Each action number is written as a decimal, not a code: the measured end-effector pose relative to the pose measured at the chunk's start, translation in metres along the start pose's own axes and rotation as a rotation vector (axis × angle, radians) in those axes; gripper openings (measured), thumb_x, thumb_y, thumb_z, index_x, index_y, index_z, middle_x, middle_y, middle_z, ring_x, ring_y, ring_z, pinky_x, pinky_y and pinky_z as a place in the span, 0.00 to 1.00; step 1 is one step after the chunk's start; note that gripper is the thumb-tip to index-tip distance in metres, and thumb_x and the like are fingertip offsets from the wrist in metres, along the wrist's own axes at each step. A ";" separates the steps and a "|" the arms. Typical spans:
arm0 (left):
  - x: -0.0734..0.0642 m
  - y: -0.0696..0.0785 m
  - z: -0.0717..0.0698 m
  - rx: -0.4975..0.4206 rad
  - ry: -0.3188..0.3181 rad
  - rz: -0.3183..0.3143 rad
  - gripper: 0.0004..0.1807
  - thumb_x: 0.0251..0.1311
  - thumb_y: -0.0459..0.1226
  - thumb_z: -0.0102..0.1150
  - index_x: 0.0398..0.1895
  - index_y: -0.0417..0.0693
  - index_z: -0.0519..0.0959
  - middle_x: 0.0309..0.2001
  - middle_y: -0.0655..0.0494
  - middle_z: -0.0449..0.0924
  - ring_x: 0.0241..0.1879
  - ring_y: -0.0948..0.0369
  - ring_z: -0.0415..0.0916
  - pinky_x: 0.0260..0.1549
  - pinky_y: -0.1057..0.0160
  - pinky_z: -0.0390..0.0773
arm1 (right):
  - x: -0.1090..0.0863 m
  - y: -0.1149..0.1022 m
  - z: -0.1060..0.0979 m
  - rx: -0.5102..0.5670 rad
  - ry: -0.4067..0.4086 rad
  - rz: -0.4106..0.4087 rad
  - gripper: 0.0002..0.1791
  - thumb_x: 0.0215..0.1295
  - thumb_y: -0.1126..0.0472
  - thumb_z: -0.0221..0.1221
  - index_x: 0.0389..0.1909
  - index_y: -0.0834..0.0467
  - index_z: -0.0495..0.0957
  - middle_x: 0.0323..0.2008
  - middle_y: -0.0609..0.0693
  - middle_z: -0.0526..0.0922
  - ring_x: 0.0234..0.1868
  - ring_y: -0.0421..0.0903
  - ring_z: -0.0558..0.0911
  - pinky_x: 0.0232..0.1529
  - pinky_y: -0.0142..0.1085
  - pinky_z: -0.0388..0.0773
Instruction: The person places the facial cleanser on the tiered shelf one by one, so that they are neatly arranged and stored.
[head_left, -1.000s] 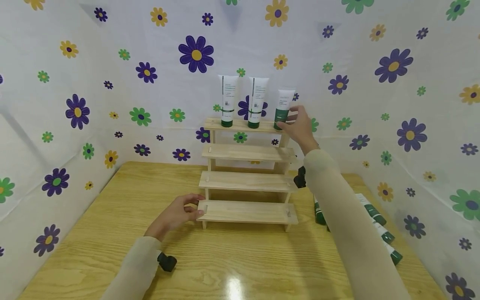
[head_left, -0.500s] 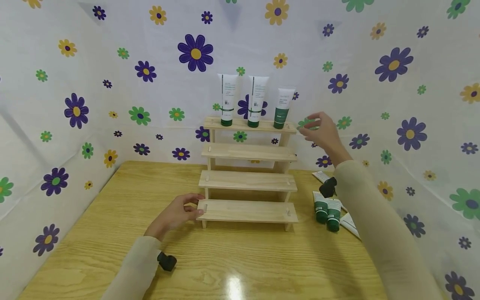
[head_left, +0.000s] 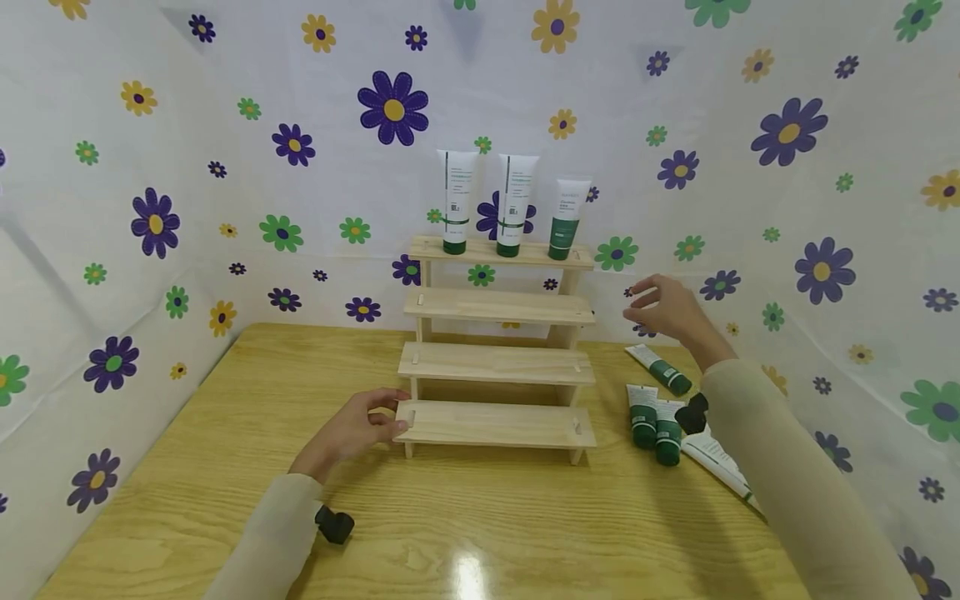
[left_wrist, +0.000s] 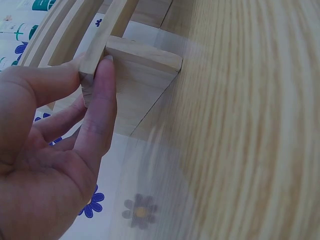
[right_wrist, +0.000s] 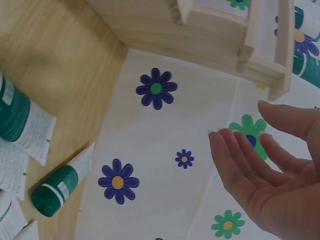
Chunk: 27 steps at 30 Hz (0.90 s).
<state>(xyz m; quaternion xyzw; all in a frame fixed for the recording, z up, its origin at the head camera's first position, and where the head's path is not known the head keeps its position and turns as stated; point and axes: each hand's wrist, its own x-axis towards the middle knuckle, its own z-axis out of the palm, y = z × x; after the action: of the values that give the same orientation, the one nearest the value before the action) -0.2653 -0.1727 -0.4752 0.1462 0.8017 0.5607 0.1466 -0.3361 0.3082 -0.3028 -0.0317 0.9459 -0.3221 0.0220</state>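
My left hand (head_left: 356, 429) pinches the left end of the lowest board of a stepped wooden display rack (head_left: 495, 423). In the left wrist view, thumb and forefinger (left_wrist: 98, 107) lie on either side of that board's end. Along the top step stand two tall white tubes (head_left: 457, 200) with green caps, and at its right end a shorter white-and-green tube (head_left: 567, 218). Right of the rack my right hand (head_left: 667, 310) hangs in the air, fingers loosely bent and holding nothing. The right wrist view shows a gap between its thumb and fingers.
Several tubes lie on the wooden table (head_left: 480, 517) right of the rack: one at the back (head_left: 660, 368), a pair of green-and-white tubes (head_left: 669, 433), and a white tube (head_left: 720, 467) partly behind the right sleeve. Flower-printed cloth (head_left: 300, 167) encloses the back and sides.
My right hand has let go of the shorter tube on the top step and moved right and down, away from the rack. The left hand stays in place.
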 end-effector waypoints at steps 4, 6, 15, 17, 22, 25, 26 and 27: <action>0.000 0.000 0.000 -0.002 0.004 -0.004 0.28 0.71 0.36 0.63 0.71 0.41 0.70 0.59 0.37 0.73 0.45 0.58 0.82 0.44 0.58 0.88 | -0.004 0.009 0.007 -0.020 -0.066 -0.007 0.29 0.72 0.61 0.63 0.66 0.72 0.65 0.61 0.77 0.75 0.52 0.66 0.85 0.50 0.47 0.88; 0.000 0.001 0.000 0.000 0.005 -0.005 0.28 0.71 0.36 0.63 0.71 0.41 0.70 0.59 0.38 0.73 0.45 0.58 0.82 0.44 0.58 0.88 | -0.006 0.013 0.010 -0.053 -0.114 -0.006 0.28 0.72 0.61 0.63 0.64 0.72 0.67 0.59 0.76 0.77 0.50 0.65 0.86 0.49 0.49 0.88; 0.000 0.001 0.001 0.001 0.004 -0.005 0.28 0.71 0.36 0.63 0.71 0.41 0.70 0.59 0.38 0.74 0.45 0.58 0.83 0.44 0.57 0.88 | -0.012 0.037 0.024 -0.115 -0.369 0.072 0.24 0.70 0.64 0.62 0.59 0.76 0.71 0.46 0.70 0.83 0.45 0.61 0.86 0.44 0.48 0.90; 0.000 0.001 0.001 0.001 0.006 -0.008 0.28 0.71 0.36 0.63 0.71 0.42 0.70 0.59 0.38 0.74 0.45 0.58 0.83 0.44 0.58 0.88 | -0.014 0.041 0.028 -0.124 -0.416 0.106 0.25 0.70 0.65 0.62 0.60 0.78 0.69 0.49 0.74 0.82 0.50 0.66 0.85 0.45 0.49 0.89; -0.001 0.001 0.002 0.003 0.010 -0.016 0.28 0.70 0.37 0.64 0.71 0.43 0.71 0.59 0.39 0.74 0.44 0.59 0.83 0.43 0.60 0.88 | -0.018 0.051 0.035 -0.174 -0.490 0.193 0.26 0.71 0.65 0.61 0.62 0.78 0.69 0.55 0.76 0.78 0.54 0.69 0.84 0.47 0.49 0.89; -0.001 0.001 0.002 -0.002 0.007 -0.012 0.28 0.71 0.37 0.63 0.71 0.42 0.70 0.59 0.38 0.74 0.45 0.59 0.83 0.44 0.59 0.87 | -0.019 0.054 0.039 -0.210 -0.510 0.213 0.26 0.70 0.64 0.62 0.61 0.77 0.69 0.53 0.73 0.80 0.50 0.65 0.86 0.46 0.49 0.89; -0.001 0.001 0.001 -0.005 0.008 -0.013 0.28 0.71 0.36 0.63 0.71 0.42 0.70 0.59 0.38 0.74 0.45 0.59 0.83 0.44 0.59 0.87 | -0.019 0.054 0.040 -0.224 -0.516 0.211 0.26 0.70 0.64 0.62 0.60 0.77 0.70 0.53 0.73 0.80 0.49 0.64 0.86 0.46 0.49 0.89; -0.002 0.001 0.001 -0.006 0.010 -0.015 0.28 0.71 0.37 0.63 0.71 0.43 0.70 0.59 0.38 0.74 0.45 0.59 0.83 0.44 0.59 0.87 | -0.019 0.054 0.041 -0.236 -0.522 0.212 0.26 0.70 0.63 0.62 0.60 0.77 0.70 0.53 0.73 0.80 0.48 0.63 0.87 0.47 0.49 0.89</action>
<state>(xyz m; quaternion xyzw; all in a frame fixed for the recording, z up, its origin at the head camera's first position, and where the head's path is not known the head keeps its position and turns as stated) -0.2632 -0.1718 -0.4744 0.1370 0.8018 0.5628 0.1472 -0.3166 0.3271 -0.3680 -0.0169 0.9373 -0.1869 0.2937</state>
